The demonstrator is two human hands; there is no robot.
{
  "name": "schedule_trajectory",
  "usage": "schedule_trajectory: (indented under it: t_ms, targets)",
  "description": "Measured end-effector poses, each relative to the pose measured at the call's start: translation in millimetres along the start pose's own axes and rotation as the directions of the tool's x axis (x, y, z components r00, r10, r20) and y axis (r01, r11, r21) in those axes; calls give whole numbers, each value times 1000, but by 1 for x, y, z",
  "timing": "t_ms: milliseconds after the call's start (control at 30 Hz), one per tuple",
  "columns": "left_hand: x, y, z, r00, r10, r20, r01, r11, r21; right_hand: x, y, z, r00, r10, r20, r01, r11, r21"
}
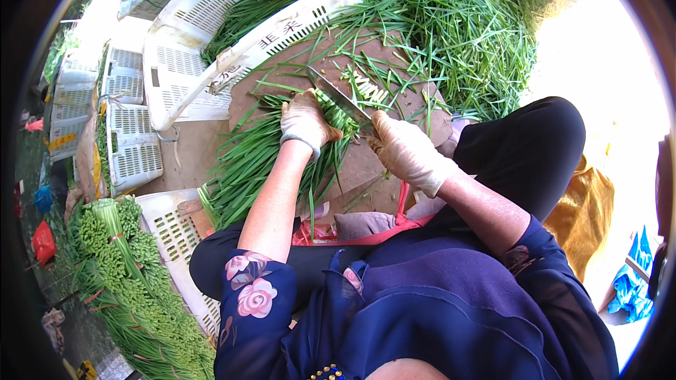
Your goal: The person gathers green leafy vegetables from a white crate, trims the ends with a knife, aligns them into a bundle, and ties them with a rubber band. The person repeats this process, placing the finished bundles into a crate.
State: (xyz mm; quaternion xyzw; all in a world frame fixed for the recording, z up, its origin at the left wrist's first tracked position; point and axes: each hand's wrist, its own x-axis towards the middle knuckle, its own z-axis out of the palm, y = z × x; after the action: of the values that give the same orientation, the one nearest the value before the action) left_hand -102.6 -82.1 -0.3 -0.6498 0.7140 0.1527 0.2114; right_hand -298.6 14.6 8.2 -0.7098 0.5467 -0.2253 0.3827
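My gloved left hand (pixel 308 122) is closed over a bunch of green garlic chives (pixel 248 161), whose leaves trail down and to the left. In my gloved right hand (pixel 404 150) is the handle of a knife. The knife blade (pixel 340 96) points up and left, close beside the bunch's cut end. Both hands are over a round brown board (pixel 369 174). Short pale stem pieces (pixel 367 87) and loose leaves lie on the board beyond the blade.
A large heap of loose chives (pixel 465 42) lies beyond the board. A white plastic crate (pixel 179 63) at the upper left holds more chives. Tied bundles (pixel 137 274) lie at the lower left beside another white crate (pixel 171 227). My bent knee (pixel 549 132) is at the right.
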Motion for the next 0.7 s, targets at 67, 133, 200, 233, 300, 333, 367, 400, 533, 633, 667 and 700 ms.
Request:
schedule_trajectory:
  t_ms: [67,133,200,233,300,333,367,400,533,633,667,700]
  targets:
    - [-1,-1,4,998,19,-57,-22,999,-38,4,3,2,1000,2,25,-2,1000,2]
    - [1,-3,6,999,23,-30,-25,997,-66,14,4,7,1000,9,28,-9,1000,-10]
    - [2,-2,9,997,7,-76,-8,1000,-14,31,0,18,999,50,21,-49,998,-47]
    - [2,-1,11,997,5,-77,-4,1000,8,44,-3,25,991,121,61,-116,990,-76]
    - [3,-1,11,999,9,-53,-7,999,43,57,-6,30,999,43,-13,-43,999,-17]
    - [3,-1,12,998,11,-55,-8,999,52,58,-6,30,999,54,8,-54,998,-35]
    - [3,-1,12,998,11,-54,-8,999,53,58,-6,29,998,56,23,-55,998,-42]
    - [3,-1,13,997,23,-72,-19,998,52,54,-4,27,997,70,37,-68,996,-55]
    - [3,-1,16,997,43,-59,-40,998,43,26,2,16,978,149,146,-141,988,-61]
    - [6,-3,16,999,31,-43,-30,999,23,25,8,24,991,78,111,-71,996,-61]
    - [6,-3,16,997,43,-66,-42,999,12,29,11,30,986,121,117,-112,990,-82]
    - [7,-4,17,995,65,-75,-64,998,11,35,14,38,989,115,93,-108,991,-85]
